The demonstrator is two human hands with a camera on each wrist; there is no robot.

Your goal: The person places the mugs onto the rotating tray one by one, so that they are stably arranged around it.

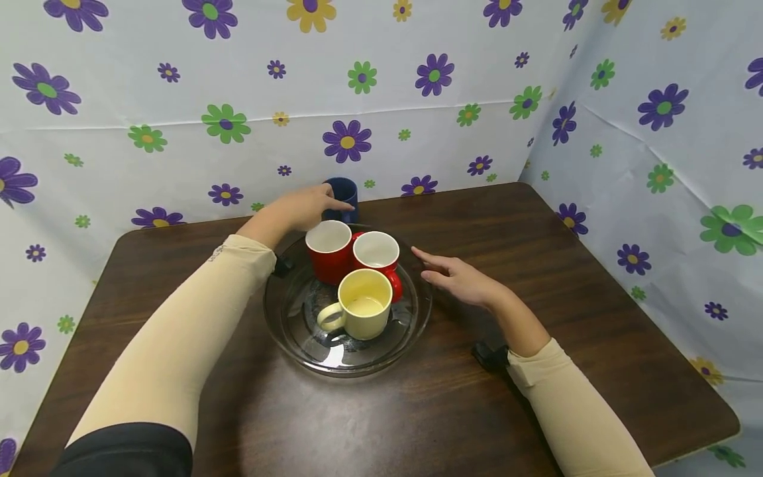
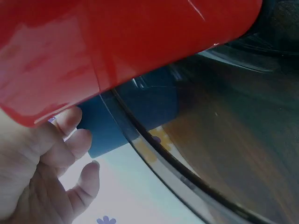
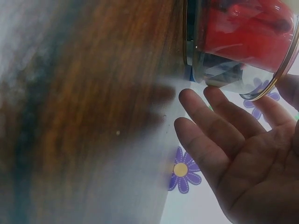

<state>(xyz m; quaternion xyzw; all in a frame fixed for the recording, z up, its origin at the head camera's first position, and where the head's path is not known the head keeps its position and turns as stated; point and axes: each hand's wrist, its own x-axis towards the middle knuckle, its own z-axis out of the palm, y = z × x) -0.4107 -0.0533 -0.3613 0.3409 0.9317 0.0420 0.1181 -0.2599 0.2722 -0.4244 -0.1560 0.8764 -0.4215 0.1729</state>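
A round clear glass dish (image 1: 336,366) holds two red mugs with white insides, one at the back left (image 1: 326,262) and one at the back right (image 1: 374,249), and a pale yellow mug (image 1: 365,308) in front. Behind the dish stands a blue mug (image 1: 348,189). My left hand (image 1: 301,207) reaches over the dish's back left to the blue mug, one finger stretched across its near side. In the left wrist view its other fingers (image 2: 83,140) are loosely bent beside the mug; contact is unclear. My right hand (image 1: 461,278) hovers by the dish's right rim, fingers spread, holding nothing.
Everything stands on a dark wooden table (image 1: 381,424) with rounded corners. Flower-print cloth (image 1: 381,99) hangs close behind the blue mug and along the right side. Dark straps (image 1: 490,356) sit at both wrists.
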